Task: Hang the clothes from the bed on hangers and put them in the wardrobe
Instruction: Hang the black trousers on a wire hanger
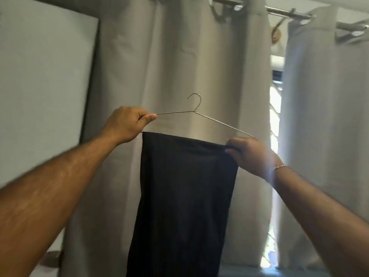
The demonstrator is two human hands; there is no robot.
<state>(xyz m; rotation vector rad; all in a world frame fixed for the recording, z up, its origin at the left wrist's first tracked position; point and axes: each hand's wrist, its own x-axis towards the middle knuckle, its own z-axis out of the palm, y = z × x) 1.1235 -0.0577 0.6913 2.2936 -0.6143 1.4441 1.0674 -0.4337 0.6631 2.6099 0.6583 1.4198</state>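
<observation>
A thin metal wire hanger (215, 121) is held up in front of me, its hook pointing upward. A dark, folded garment (183, 196) is draped over the hanger's bottom bar and hangs straight down out of the frame. My left hand (127, 123) pinches the hanger's left corner between thumb and fingers. My right hand (251, 154) grips the right end, fingers closed on the garment's top edge where it meets the hanger. The bed and the wardrobe are outside this view.
Grey curtains (179, 56) hang from a metal rod (287, 12) right behind the hanger. A bright gap (274, 120) between the two curtain panels shows a window. A pale flat panel (44, 86) stands at the left.
</observation>
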